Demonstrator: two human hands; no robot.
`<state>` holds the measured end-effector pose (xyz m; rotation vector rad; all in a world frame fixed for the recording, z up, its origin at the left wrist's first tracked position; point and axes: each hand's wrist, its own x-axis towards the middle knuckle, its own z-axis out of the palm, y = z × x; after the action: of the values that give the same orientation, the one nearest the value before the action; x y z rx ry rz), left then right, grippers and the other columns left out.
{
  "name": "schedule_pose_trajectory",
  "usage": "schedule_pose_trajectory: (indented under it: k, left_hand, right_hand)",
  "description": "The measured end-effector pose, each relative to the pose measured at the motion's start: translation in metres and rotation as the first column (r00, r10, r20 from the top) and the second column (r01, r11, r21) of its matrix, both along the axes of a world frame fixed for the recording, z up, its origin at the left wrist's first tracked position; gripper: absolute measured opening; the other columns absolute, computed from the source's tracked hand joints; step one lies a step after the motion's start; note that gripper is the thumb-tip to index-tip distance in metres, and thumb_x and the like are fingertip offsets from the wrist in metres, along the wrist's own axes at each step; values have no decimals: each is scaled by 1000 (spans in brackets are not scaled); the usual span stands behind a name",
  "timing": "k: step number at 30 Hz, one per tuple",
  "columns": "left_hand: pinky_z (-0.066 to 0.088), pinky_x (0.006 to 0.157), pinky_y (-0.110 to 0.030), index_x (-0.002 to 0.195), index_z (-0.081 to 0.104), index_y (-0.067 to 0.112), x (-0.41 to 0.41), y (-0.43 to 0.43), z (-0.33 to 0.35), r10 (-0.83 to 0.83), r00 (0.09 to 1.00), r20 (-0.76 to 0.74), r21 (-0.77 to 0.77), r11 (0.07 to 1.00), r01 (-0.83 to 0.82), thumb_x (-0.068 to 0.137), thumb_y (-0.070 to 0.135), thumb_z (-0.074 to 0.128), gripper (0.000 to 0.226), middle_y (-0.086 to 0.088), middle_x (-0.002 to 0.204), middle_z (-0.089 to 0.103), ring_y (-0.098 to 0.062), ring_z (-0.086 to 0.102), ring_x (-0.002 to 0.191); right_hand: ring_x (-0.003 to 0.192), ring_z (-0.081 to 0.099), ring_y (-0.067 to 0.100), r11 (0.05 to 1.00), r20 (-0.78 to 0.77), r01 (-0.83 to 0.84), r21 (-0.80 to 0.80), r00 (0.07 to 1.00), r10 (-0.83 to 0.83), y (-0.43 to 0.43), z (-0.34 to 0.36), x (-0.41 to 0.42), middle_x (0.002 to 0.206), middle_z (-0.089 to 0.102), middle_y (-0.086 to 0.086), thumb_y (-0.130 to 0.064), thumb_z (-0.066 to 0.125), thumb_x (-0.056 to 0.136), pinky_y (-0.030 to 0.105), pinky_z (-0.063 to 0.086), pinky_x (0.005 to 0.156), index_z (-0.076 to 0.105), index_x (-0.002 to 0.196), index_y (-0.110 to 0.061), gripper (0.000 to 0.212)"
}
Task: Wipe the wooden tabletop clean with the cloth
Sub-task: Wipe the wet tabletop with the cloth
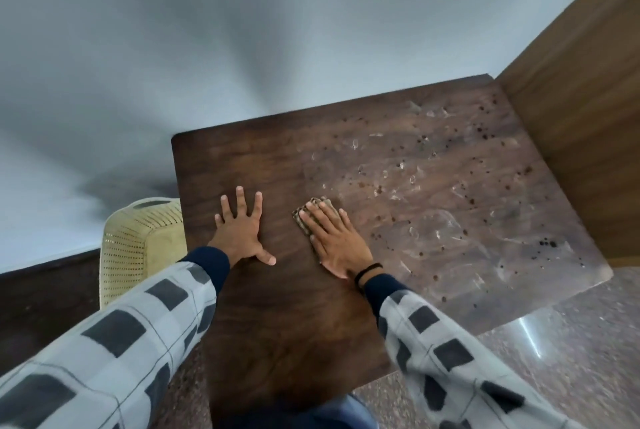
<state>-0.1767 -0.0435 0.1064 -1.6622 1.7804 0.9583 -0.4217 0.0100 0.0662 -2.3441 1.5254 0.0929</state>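
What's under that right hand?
A folded brownish cloth, pressed flat on the wooden tabletop by the right hand. Only its far edge shows; the rest is covered.

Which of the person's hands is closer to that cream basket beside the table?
Left. The left hand lies flat on the tabletop, just right of the basket; the right hand presses the cloth farther right, near the table's middle.
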Motion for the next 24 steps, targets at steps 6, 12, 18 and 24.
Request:
schedule_pose_trajectory:
  k: [6, 12, 18, 24]
  left_hand:
    - [-3, 118, -64, 148, -36, 26, -1, -3, 0, -1, 1000, 9, -14, 1000, 1, 55, 65, 87, 160, -14, 145, -53, -49, -36, 139]
    - [-3, 119, -63, 150, -34, 25, -1, -3, 1, 1, 1000, 5, -28, 1000, -1, 56, 64, 87, 158, -14, 148, -50, -48, -35, 140]
    - [-3, 119, -63, 150, -33, 25, 0, -3, -2, 2, 1000, -1, -36, 999, -2, 56, 63, 88, 158, -14, 148, -50, -48, -36, 139]
    - [-5, 118, -62, 150, -34, 27, 0, -2, 0, 11, 1000, -7, -30, 999, -12, 56, 62, 88, 158, -12, 148, -51, -46, -37, 139]
  right_hand:
    - [156, -16, 15, 971, 7, -236, -37, 972, 236, 16, -11, -9, 171, -7, -7, -36, 22, 110, 47, -4, 126, -2, 163, -30, 59]
    - [155, -17, 8, 1000, 42, -29, 0, 999, 29, -12, -1, 2, 170, -5, -10, -34, 21, 107, 47, 3, 128, -1, 163, -26, 62]
    - [156, -15, 12, 977, -34, -215, -10, 976, 214, -7, -5, -12, 170, -7, -6, -32, 24, 104, 45, -6, 127, -10, 162, -25, 68]
    - [152, -24, 8, 991, 23, 121, 51, 992, -123, -27, 6, 4, 168, -17, -12, -35, 24, 107, 48, -2, 127, -7, 162, -27, 64]
